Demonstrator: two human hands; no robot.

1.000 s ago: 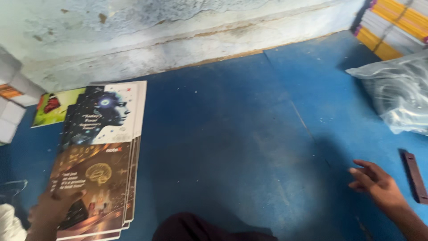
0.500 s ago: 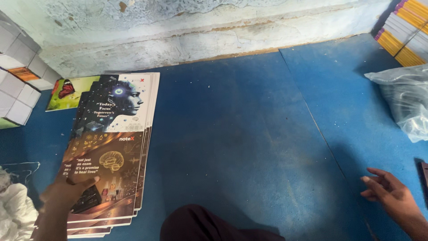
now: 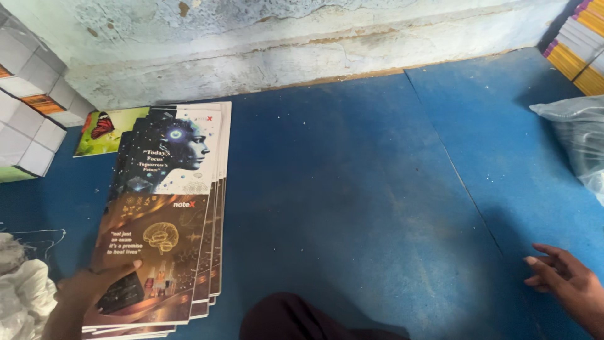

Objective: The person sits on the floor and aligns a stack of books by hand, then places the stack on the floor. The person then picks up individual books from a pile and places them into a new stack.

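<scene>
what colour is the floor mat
Blue, seen in the head view: the mat.

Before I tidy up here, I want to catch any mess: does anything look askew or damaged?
The stack of covers under the left hand is fanned, its sheets stepped out to the right rather than squared. The wall behind has flaking, stained paint. The right hand rests on the blue mat. Nothing looks spilled.

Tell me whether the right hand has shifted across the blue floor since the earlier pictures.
Cannot tell. The camera itself moved. The right hand lies open on the blue floor, right of the floor seam, much as before; the dark bar beside it earlier is now out of view.
</scene>
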